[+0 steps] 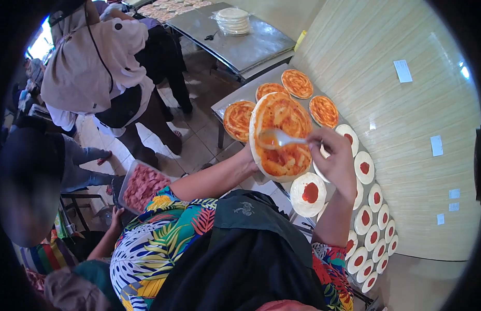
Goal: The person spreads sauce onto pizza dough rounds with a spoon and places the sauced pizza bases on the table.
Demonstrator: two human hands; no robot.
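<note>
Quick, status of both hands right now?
Left hand: supporting a sauced base from below; fingers hidden, so open or closed can't be told.
Right hand: closed, holding a spoon by its handle.

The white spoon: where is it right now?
In the head view, the spoon is just right of centre, held in the right hand over the sauce-covered dough round.

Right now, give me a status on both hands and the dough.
Left hand, mostly hidden, supporting sauced dough round. Right hand gripping spoon over it, contact unclear. Nothing visibly in the way.
</note>
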